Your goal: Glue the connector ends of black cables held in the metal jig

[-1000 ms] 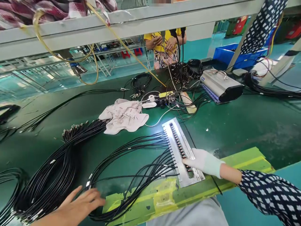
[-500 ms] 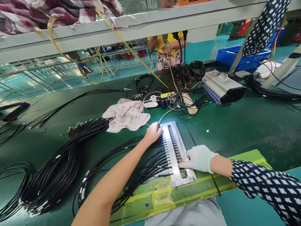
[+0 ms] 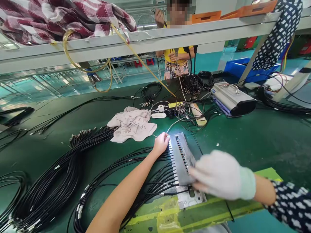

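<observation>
A slotted metal fixture point(image 3: 188, 201) lies near the bench's front edge, with a row of small connectors in its slot. Its grey cover plate point(image 3: 180, 168) looks raised at the near end, exposing the base below. My bare left hand point(image 3: 161, 144) is closed at the fixture's far left corner, where a bright glow shows by the fingertips. My gloved right hand point(image 3: 218, 174), smeared by motion, has its fingers at the plate's near right edge and seems to grip it. Black cables point(image 3: 157, 179) run into the fixture's left side, their ends hidden there.
Thick black cable bundles point(image 3: 53, 181) lie on the left, beside a crumpled cloth point(image 3: 133, 124). A silver case with a handle point(image 3: 232, 97) stands at the back right, before a blue bin point(image 3: 236, 67). A shelf beam point(image 3: 145, 42) crosses above; a person point(image 3: 176, 58) stands beyond.
My right hand has come closer and up, away from the fixture's slot. The cover plate has shifted and darkened, and its near end now shows the base. My left hand stays at the corner.
</observation>
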`<state>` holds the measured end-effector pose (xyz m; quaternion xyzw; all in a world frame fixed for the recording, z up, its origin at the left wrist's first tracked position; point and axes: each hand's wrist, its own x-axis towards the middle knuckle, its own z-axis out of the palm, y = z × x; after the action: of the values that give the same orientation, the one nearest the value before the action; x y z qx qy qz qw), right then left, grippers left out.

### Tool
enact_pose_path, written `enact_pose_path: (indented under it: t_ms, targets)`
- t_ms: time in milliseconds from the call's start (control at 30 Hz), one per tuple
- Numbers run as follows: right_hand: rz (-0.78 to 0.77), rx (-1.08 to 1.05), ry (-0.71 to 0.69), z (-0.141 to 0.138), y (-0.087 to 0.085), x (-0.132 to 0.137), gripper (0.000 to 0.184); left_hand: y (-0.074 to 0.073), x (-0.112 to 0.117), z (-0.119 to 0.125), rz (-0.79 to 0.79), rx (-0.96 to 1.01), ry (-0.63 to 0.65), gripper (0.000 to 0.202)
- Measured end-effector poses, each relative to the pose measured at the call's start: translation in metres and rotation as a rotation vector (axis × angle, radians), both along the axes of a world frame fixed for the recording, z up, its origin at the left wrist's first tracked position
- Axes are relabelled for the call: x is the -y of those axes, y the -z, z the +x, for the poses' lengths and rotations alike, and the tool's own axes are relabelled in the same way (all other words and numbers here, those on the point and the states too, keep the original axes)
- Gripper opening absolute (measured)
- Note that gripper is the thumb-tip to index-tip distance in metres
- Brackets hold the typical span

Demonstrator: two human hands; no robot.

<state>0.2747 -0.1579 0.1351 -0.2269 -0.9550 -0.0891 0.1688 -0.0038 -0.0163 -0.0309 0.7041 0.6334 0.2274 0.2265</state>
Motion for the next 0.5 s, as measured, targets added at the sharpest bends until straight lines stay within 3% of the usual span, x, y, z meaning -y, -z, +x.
enact_pose_path:
  t_ms: [100,200,333,500]
  targets:
    - [0.032,-0.159,0.164,-0.013,-0.073,-0.065,0.035,-0.003,0.002,0.001,-0.005,-0.004,-0.007,0.04]
    - [-0.083,-0.188,0.338,-0.032,-0.115,-0.147,0.047,-0.009,0.006,0.002,0.0,-0.006,-0.002,0.04]
    - [-0.313,-0.087,0.471,-0.06,-0.13,-0.25,0.048,-0.018,0.01,0.003,0.02,-0.001,0.005,0.04]
    - [-0.44,0.026,0.495,-0.094,-0.114,-0.334,0.044,-0.025,0.012,0.001,0.034,0.002,-0.006,0.019]
